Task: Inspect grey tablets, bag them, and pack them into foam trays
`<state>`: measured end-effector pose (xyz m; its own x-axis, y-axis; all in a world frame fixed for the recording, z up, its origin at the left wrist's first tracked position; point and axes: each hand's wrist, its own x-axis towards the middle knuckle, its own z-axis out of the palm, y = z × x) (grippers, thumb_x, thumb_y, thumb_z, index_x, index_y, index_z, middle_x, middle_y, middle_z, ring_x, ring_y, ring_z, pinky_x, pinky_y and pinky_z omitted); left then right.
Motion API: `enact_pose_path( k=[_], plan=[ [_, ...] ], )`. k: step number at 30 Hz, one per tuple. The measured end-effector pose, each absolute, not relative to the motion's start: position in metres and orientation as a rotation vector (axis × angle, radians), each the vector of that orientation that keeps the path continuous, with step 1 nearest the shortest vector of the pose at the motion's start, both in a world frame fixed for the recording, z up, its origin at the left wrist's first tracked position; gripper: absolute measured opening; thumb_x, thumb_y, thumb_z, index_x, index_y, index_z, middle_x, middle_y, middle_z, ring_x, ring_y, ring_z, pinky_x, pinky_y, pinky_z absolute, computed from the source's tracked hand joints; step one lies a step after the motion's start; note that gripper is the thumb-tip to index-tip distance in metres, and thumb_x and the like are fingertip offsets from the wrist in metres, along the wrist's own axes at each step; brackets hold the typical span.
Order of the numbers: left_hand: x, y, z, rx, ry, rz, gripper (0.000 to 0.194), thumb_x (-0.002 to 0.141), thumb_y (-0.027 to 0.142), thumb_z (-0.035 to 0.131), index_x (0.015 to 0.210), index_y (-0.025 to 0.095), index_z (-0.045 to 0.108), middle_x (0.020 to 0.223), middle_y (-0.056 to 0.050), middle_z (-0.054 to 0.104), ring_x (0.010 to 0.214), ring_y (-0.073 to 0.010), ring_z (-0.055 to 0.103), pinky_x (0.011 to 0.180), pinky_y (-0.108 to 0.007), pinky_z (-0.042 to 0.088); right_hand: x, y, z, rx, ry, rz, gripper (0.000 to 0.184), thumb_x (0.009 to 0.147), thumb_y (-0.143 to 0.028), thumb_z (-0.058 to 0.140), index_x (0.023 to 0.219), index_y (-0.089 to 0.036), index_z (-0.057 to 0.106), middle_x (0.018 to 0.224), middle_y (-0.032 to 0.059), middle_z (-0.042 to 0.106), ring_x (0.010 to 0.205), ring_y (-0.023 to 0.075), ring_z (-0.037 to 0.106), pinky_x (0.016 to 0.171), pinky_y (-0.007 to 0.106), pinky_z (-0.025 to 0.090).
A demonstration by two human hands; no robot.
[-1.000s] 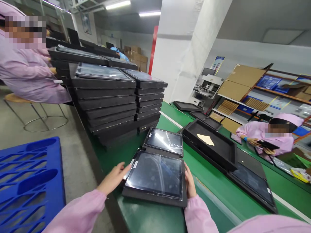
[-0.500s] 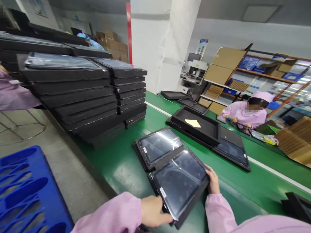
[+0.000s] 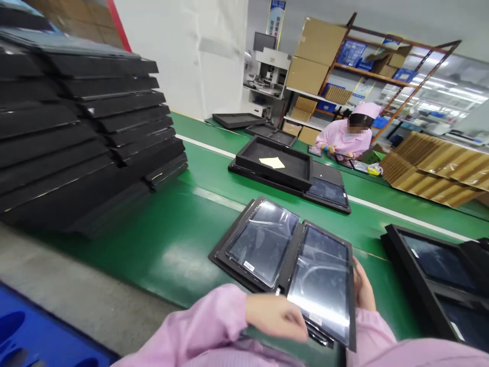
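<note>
Black tray (image 3: 291,256), now swung crosswise, brings its two screens (image 3: 262,247) ahead of our left hand (image 3: 277,317), whose grip we cannot tell; our right hand (image 3: 363,286) clamps the tray's outer edge.

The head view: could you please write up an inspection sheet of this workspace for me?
Surface: green bench, glossy, with a white stripe.
Job's things: black tray bearing two screen panels side by side.
Clutter: stacked trays at left; yellowish paper in a tray beyond; another loaded tray at right.
Hands: left hand at the near edge, grip unclear; right hand against the right side.
Cables: nothing seen near the hands.
Surroundings: co-worker in pink, shelving, blue pallet.
</note>
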<state>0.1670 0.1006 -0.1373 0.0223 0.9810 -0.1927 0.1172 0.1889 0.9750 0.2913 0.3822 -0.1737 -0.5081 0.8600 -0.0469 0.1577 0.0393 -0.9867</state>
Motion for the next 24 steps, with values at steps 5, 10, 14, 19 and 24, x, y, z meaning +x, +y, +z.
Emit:
enact_pose_path(
  k=[5,10,14,19,24],
  plan=[
    [0.068,0.029,-0.107,0.450,2.183,1.772,0.049,0.078,0.054,0.052,0.113,0.021,0.065,0.136,-0.013,0.064,0.133,-0.0289,0.055,0.116,-0.040,0.039,0.326,0.336,-0.177,-1.162,-1.669,1.643,0.068,0.069,-0.072,0.065,0.119,-0.027,0.072,0.122,0.0096,0.074,0.114,0.0363,0.070,0.094,0.046,0.058],
    [0.060,0.011,-0.138,0.112,2.210,1.477,0.059,0.068,0.056,0.058,0.115,0.019,0.063,0.137,-0.014,0.065,0.136,-0.0330,0.054,0.117,-0.042,0.038,0.313,0.319,-0.167,-1.202,-1.719,1.610,0.071,0.052,-0.056,0.086,0.114,-0.024,0.071,0.119,0.0079,0.076,0.121,0.0371,0.064,0.108,0.049,0.048],
    [0.075,0.011,-0.137,0.061,2.113,1.530,0.066,0.067,0.059,0.060,0.118,0.016,0.061,0.131,-0.015,0.069,0.126,-0.0319,0.062,0.110,-0.040,0.045,0.301,0.323,-0.154,-1.136,-1.730,1.674,0.067,0.051,-0.052,0.088,0.109,-0.022,0.073,0.112,0.0076,0.078,0.111,0.0359,0.069,0.101,0.048,0.053],
    [0.067,0.022,-0.106,0.084,2.223,1.564,0.062,0.065,0.054,0.064,0.111,0.012,0.064,0.130,-0.018,0.069,0.125,-0.0324,0.062,0.110,-0.040,0.046,0.298,0.336,-0.125,-1.046,-1.763,1.714,0.062,0.051,-0.050,0.090,0.105,-0.022,0.075,0.106,0.0071,0.079,0.104,0.0345,0.072,0.094,0.046,0.057],
    [0.048,0.034,-0.058,0.261,2.201,1.600,0.052,0.064,0.054,0.065,0.097,0.013,0.068,0.103,-0.011,0.077,0.104,-0.0301,0.071,0.095,-0.039,0.056,0.290,0.350,-0.096,-0.969,-1.763,1.663,0.062,0.055,-0.050,0.088,0.108,-0.021,0.074,0.110,0.0070,0.078,0.111,0.0340,0.069,0.101,0.046,0.052]
  ],
)
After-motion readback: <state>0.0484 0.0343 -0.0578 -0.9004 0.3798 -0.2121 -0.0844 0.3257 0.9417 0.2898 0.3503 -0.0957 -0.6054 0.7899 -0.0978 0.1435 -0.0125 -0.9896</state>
